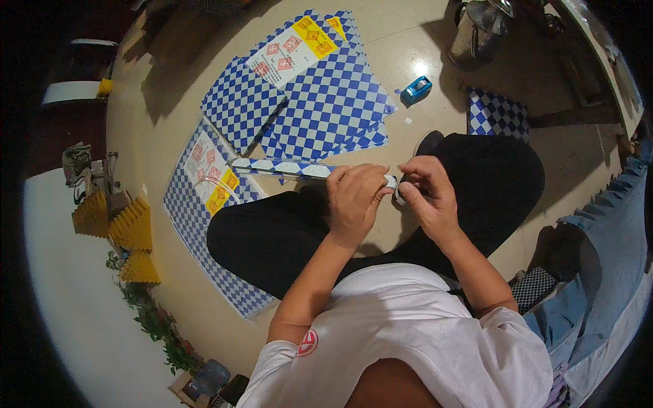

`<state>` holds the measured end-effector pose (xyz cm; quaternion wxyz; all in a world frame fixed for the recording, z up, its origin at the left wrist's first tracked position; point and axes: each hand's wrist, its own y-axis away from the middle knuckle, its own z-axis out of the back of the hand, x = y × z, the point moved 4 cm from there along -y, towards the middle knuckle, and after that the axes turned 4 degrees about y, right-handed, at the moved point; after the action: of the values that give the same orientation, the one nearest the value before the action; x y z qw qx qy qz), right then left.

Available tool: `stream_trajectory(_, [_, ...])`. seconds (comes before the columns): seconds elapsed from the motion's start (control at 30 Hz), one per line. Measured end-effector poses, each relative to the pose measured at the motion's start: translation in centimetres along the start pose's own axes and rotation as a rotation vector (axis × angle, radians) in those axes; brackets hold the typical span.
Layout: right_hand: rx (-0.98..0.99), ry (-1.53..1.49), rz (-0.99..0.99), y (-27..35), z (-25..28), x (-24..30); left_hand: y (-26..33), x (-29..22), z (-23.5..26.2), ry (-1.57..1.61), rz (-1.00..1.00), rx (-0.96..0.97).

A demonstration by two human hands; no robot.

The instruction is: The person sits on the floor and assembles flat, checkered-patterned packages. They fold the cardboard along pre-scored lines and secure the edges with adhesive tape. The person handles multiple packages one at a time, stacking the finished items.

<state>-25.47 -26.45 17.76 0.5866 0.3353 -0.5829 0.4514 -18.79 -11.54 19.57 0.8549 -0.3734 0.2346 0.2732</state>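
A long, narrow strip [292,167] with a blue-and-white checkered pattern runs out leftward from my hands, over the gap between my legs. It looks like a rolled or folded sheet, but I cannot tell which. My left hand [355,202] is closed around it near its right end. My right hand [430,197] is at that end, thumb and fingers pinched on a small whitish piece [398,193]. Whether this piece is part of the strip or separate is unclear. Beyond my hands, overlapping checkered sheets [333,102] are spread on the floor.
A smaller checkered stack [243,105] lies beside the sheets, and another checkered sheet [187,204] with a white cord loop reaches my left leg. A small blue tape dispenser [416,90] sits at the right. A metal pot [476,32] stands farther back. Denim cloth [605,238] hangs far right.
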Motion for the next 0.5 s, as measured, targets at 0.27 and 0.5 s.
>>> stream_trajectory(0.27, [0.118,-0.008,-0.020,0.2,-1.2,-0.8,0.6,0.2,0.4,0.003,-0.025,0.006])
stream_trajectory(0.5, [0.091,0.033,-0.002,0.3,-0.9,-1.3,0.2,1.7,3.8,-0.177,0.100,0.061])
